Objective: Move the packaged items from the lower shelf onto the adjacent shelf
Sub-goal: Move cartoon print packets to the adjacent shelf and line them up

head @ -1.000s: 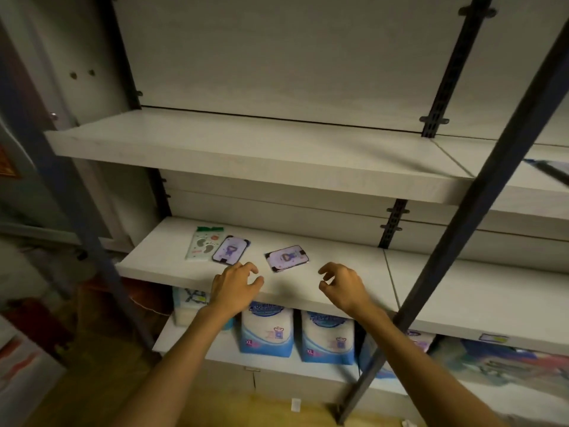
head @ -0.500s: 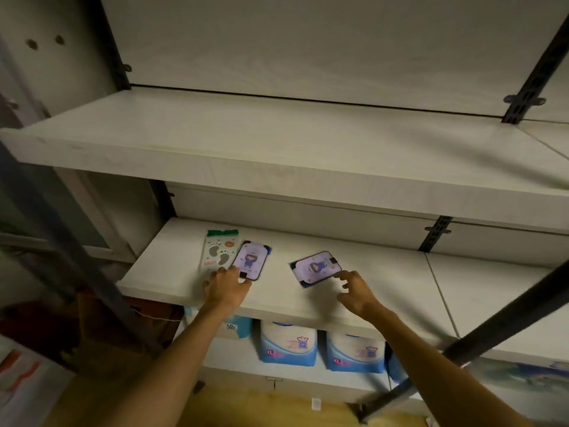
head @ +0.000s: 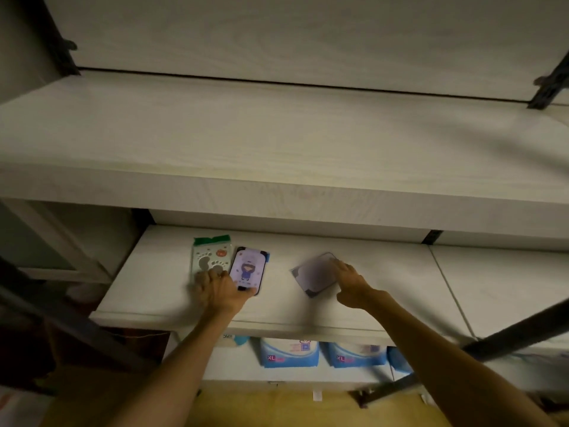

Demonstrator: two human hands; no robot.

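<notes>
Three flat packets lie on the white lower shelf (head: 154,291). A clear packet with a green top and footprint shapes (head: 211,257) lies at the left. Beside it lies a purple packet with a cartoon figure (head: 248,269). My left hand (head: 220,288) rests across the near ends of both, fingers spread on them. A second purple packet (head: 315,274), blurred, lies further right. My right hand (head: 351,283) grips its right edge, and the packet looks tilted up off the shelf.
A deep white shelf (head: 277,180) overhangs the lower one. An adjoining shelf panel (head: 505,288) continues to the right. Blue and white XL packs (head: 289,354) stand on the shelf below. A dark metal bar (head: 511,334) crosses at the lower right.
Both hands went forward onto the packets. The right hand took hold of the right purple packet, which has turned and blurred. The view moved closer to the shelf.
</notes>
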